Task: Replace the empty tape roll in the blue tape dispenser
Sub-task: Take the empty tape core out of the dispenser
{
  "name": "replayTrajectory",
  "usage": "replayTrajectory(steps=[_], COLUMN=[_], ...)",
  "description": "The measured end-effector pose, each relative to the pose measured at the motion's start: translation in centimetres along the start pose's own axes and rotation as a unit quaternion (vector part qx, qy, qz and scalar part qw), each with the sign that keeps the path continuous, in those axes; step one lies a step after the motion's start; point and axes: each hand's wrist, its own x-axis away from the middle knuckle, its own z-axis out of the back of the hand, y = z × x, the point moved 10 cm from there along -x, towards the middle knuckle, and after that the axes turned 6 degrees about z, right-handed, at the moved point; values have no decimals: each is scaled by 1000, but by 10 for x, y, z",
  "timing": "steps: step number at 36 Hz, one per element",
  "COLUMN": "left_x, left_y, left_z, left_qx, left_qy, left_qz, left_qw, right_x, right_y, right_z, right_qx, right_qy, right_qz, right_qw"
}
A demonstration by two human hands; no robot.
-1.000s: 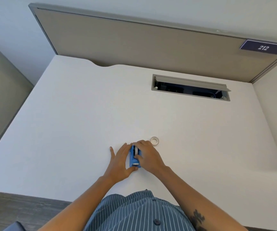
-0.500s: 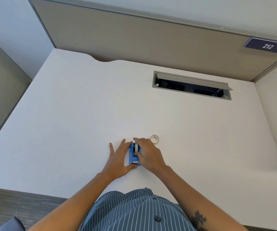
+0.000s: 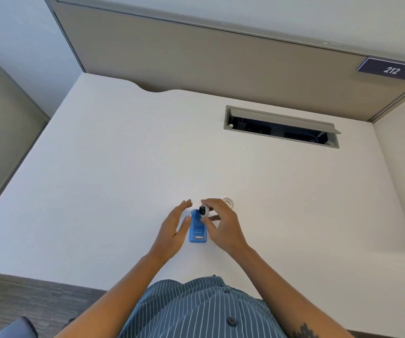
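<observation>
Closest to the viewer is a blue striped shirt (image 3: 196,311) with dark buttons, and two bare forearms reaching out from it over a white desk (image 3: 99,179). A dark tattoo (image 3: 305,331) shows on the right forearm near the bottom edge.

The left hand (image 3: 172,231) lies open beside the blue tape dispenser (image 3: 197,229), fingers spread and flat, its palm side just at the dispenser's left wall; whether it actually touches is hard to say. The dispenser sits flat on the desk, its open top up and its cutter end toward the person.

The right hand (image 3: 221,225) is curled, with thumb and fingertips pinched on a small roll (image 3: 203,211), white round the outside with a black hub. The roll is held tilted just above the far end of the dispenser, out of its cradle.

Just beyond the right hand's knuckles, a second tape roll (image 3: 228,201), pale and ring-shaped, lies flat on the desk, partly hidden by the fingers.

Farther back on the right, a long cable hatch (image 3: 281,126) is set into the desk, with its grey lid propped open and dark wiring inside. Behind the desk stands a beige partition (image 3: 196,54), with a dark label (image 3: 391,69) reading 212 at its right end.
</observation>
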Motion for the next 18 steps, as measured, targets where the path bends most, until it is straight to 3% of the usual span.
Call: replayTrajectory(steps=[3, 9, 18], left_x=[2, 7, 19], left_y=[13, 20, 19], left_z=[5, -7, -11], left_qx=[53, 200, 234], left_qy=[40, 27, 42], left_qz=[19, 105, 141], left_qw=[998, 974, 961], right_x=[5, 16, 29], right_y=[-2, -3, -5], right_z=[5, 14, 16], right_qx=[-25, -106, -220], right_qy=[19, 50, 49], right_qz=[-3, -46, -111], right_qw=[1000, 992, 968])
